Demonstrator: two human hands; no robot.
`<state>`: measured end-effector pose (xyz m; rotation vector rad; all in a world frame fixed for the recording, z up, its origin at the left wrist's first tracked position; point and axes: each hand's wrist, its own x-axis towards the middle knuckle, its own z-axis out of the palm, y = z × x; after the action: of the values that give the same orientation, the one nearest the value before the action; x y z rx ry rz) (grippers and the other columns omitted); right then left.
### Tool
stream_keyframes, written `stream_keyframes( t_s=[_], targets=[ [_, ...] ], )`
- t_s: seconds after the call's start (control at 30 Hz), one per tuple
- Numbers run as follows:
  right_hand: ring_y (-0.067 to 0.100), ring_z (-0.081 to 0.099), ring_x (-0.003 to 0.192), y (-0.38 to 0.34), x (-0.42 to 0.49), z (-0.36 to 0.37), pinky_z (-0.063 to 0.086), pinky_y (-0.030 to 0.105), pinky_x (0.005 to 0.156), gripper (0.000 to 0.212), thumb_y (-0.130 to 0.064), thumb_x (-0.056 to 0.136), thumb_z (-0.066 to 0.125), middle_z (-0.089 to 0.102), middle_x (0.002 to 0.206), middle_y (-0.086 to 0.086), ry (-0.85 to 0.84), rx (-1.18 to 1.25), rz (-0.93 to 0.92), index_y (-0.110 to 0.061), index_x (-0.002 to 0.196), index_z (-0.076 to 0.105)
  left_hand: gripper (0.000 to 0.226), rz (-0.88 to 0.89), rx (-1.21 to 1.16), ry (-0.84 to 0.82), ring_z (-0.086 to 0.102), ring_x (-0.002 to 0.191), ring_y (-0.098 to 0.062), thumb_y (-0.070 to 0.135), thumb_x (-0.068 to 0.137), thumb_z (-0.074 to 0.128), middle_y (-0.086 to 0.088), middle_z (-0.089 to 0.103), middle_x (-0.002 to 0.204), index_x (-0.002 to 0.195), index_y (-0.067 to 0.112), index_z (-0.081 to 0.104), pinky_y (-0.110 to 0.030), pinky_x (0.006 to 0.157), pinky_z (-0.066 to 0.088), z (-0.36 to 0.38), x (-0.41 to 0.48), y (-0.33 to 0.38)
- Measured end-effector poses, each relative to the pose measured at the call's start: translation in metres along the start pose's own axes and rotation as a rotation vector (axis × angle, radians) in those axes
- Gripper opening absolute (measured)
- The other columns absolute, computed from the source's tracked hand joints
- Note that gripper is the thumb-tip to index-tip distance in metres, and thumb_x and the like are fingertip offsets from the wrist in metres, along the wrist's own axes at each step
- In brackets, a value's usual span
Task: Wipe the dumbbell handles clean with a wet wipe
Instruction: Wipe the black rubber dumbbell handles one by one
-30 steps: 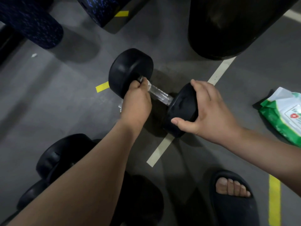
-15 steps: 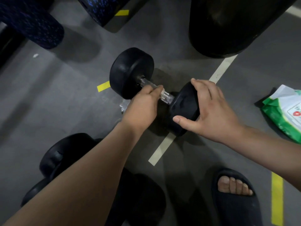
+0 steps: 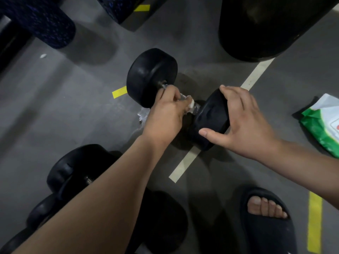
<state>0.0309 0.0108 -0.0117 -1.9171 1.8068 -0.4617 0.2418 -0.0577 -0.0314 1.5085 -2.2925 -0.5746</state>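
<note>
Going big to small. The grey concrete floor [image 3: 73, 116] has white and yellow painted lines on it, and a big black round-bottomed bag [image 3: 266, 30] sits at the top right. A pile of spare black rubber dumbbells [image 3: 77, 173] lies at the bottom left, partly under the left forearm.

The one being worked on is the black round-headed dumbbell [image 3: 152, 76]. It lies on the floor in the middle, across the white line, and 1 head points away from the camera.

The right hand [image 3: 244, 123] clamps the near head, fingers over the top and thumb on the side, so it can't roll. The left hand [image 3: 165, 116] is curled around the chrome handle [image 3: 196, 107] with the white wet wipe [image 3: 190, 105] bunched inside the grip. A bit of wipe hangs out below.

The green and white wipe pack [image 3: 322, 125] sits well off to the right.

So I'd say this is mid-scrub on dumbbell number 1. The next move probably calls for sliding and twisting that fist along the bar to get all the way round. After that, the spare ones need doing.
</note>
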Motion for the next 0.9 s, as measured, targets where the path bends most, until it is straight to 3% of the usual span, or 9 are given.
stream_keyframes(
  t_s=[0.07,0.2,0.3,0.47,0.53,0.67,0.73,0.83,0.9],
  targets=[
    [0.028,0.03,0.143,0.001,0.0,0.0,0.027,0.036,0.119,0.116,-0.083,0.071,0.052,0.032,0.152,0.012,0.002,0.002,0.001,-0.008,0.155,0.026,0.016,0.023,0.001,-0.039,0.054,0.097,-0.018,0.023,0.1,0.058,0.001,0.048,0.11,0.107,0.011,0.067,-0.042,0.084,0.055,0.003,-0.002,0.006],
    [0.028,0.031,0.142,0.002,0.0,0.002,0.024,0.031,0.117,0.115,-0.082,0.071,0.053,0.033,0.151,0.012,0.017,0.007,-0.01,-0.007,0.154,0.027,0.039,0.273,0.081,-0.132,0.057,0.104,-0.03,0.023,0.096,0.043,-0.014,0.06,0.113,0.105,-0.003,0.07,-0.043,0.083,0.056,0.0,-0.005,0.01],
    [0.029,0.032,0.142,0.002,0.0,0.004,0.026,0.035,0.118,0.114,-0.081,0.071,0.054,0.033,0.15,0.013,0.028,0.004,-0.018,-0.007,0.154,0.027,0.017,0.349,0.159,-0.156,0.057,0.101,-0.035,0.004,0.091,0.059,-0.017,0.059,0.11,0.1,-0.005,0.069,-0.046,0.075,0.056,-0.006,-0.003,0.011],
    [0.027,0.029,0.143,0.003,0.0,0.004,0.023,0.033,0.118,0.114,-0.081,0.071,0.055,0.032,0.151,0.011,0.027,0.015,-0.015,-0.008,0.154,0.027,0.025,0.05,0.222,0.009,0.053,0.101,-0.034,0.0,0.091,0.061,-0.015,0.054,0.109,0.115,0.004,0.066,-0.048,0.078,0.054,-0.009,0.006,-0.008],
    [0.028,0.03,0.142,0.003,0.0,0.005,0.025,0.035,0.119,0.113,-0.08,0.071,0.055,0.033,0.151,0.012,0.04,0.006,-0.026,-0.007,0.154,0.028,0.024,0.017,0.253,-0.007,0.05,0.102,-0.034,0.0,0.092,0.057,-0.015,0.053,0.11,0.114,0.004,0.066,-0.048,0.08,0.052,-0.008,0.011,-0.004],
    [0.032,0.031,0.141,0.006,0.0,0.005,0.029,0.043,0.119,0.103,-0.075,0.081,0.05,0.033,0.151,0.016,0.032,0.026,-0.059,-0.005,0.153,0.029,0.015,0.312,0.197,-0.152,0.053,0.095,-0.031,0.011,0.097,0.061,-0.012,0.055,0.103,0.106,0.002,0.069,-0.042,0.077,0.049,-0.007,0.006,0.015],
    [0.032,0.031,0.142,0.011,0.001,0.003,0.03,0.046,0.119,0.096,-0.074,0.087,0.043,0.032,0.152,0.016,0.01,0.038,-0.092,-0.006,0.154,0.028,0.015,0.252,0.197,-0.102,0.054,0.095,-0.031,0.007,0.093,0.065,-0.012,0.054,0.101,0.107,0.004,0.07,-0.042,0.075,0.051,-0.009,0.008,0.008],
    [0.029,0.03,0.144,0.016,0.0,0.001,0.029,0.042,0.119,0.094,-0.073,0.088,0.043,0.031,0.153,0.011,0.0,0.043,-0.106,-0.01,0.155,0.027,0.017,-0.065,0.147,0.011,0.055,0.102,-0.036,-0.003,0.092,0.059,-0.017,0.054,0.109,0.106,0.004,0.065,-0.048,0.084,0.051,-0.012,0.012,-0.002],
    [0.027,0.029,0.144,0.016,-0.001,0.001,0.028,0.039,0.119,0.096,-0.073,0.085,0.046,0.031,0.154,0.01,-0.006,0.049,-0.095,-0.012,0.156,0.026,0.009,-0.116,0.095,0.057,0.055,0.099,-0.038,-0.004,0.093,0.057,-0.019,0.052,0.107,0.1,0.0,0.061,-0.052,0.085,0.051,-0.009,0.011,0.003]
  ],
)
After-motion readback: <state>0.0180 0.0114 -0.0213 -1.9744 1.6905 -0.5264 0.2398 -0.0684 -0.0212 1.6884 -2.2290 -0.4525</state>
